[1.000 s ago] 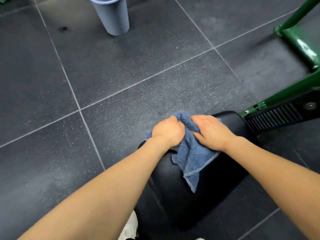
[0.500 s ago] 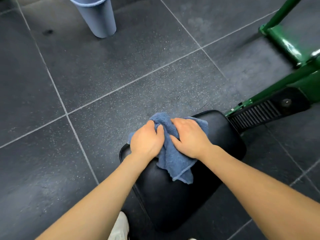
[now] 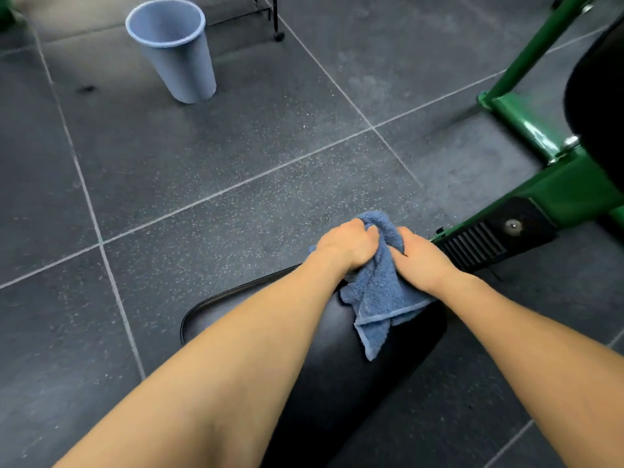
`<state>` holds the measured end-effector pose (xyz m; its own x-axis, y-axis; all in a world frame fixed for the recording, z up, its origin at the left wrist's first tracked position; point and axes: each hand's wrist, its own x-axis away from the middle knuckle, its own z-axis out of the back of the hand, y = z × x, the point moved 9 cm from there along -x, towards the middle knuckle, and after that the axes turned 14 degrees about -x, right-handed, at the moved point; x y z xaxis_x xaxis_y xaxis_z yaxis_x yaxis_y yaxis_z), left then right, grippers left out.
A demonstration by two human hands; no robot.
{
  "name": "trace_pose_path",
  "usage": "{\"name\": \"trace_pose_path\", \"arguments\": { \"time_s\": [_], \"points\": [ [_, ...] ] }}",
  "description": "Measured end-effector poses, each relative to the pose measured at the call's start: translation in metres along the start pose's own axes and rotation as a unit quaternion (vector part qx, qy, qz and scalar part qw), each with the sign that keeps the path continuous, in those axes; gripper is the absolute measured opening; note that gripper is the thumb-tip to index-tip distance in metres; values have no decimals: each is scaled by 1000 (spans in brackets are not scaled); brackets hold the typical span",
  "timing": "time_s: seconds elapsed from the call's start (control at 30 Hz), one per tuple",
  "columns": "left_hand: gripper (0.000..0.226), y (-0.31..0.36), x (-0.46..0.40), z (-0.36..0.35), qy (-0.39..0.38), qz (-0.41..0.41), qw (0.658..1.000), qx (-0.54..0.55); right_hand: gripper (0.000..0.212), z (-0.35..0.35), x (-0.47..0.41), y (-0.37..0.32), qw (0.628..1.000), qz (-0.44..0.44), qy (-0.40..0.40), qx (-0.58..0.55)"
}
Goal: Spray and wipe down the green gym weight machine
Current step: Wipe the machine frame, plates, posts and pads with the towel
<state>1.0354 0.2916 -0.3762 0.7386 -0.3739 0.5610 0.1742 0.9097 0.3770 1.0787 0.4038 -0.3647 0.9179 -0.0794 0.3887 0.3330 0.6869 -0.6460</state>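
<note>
Blue terry towel (image 3: 378,292) bunched at frame centre, on far end of black padded seat (image 3: 337,383). Left hand (image 3: 347,244) clenched around towel's upper left fold; right hand (image 3: 422,261) grasping its right side, fingers curled into cloth. Green machine frame (image 3: 526,119) at right edge, ribbed black footplate (image 3: 479,244) just beside right hand. Pale blue bin (image 3: 175,52) upright, upper left, on dark speckled floor tiles (image 3: 202,146).

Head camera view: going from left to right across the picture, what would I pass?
Pale blue plastic bin → left hand → bunched blue terry cloth → right hand → black ribbed footplate → green metal machine frame.
</note>
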Motion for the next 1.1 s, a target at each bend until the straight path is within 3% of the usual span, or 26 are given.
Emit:
{"name": "trace_pose_path", "arguments": {
  "time_s": [0.27,0.5,0.67,0.77,0.9,1.0,1.1],
  "points": [
    [32,55,30,-5,117,-94,985,-83,35,11,53,56,990,-80,64,-99],
    [30,73,69,-39,111,-212,963,-126,29,3,107,59,984,-83,94,-123],
    [41,70,34,-26,19,-152,975,-159,32,11,73,64,983,-139,100,-64],
    [44,80,27,-31,5,-129,973,-191,30,6,81,72,970,-155,133,-135],
    [39,96,52,-50,37,-164,964,-207,26,-3,121,79,947,-157,170,-222],
    [35,112,83,-73,49,-200,955,-212,16,-28,162,105,893,-242,161,-343],
    [32,117,113,-94,17,-203,973,-110,29,-37,211,110,754,-311,201,-543]
  ]
}}
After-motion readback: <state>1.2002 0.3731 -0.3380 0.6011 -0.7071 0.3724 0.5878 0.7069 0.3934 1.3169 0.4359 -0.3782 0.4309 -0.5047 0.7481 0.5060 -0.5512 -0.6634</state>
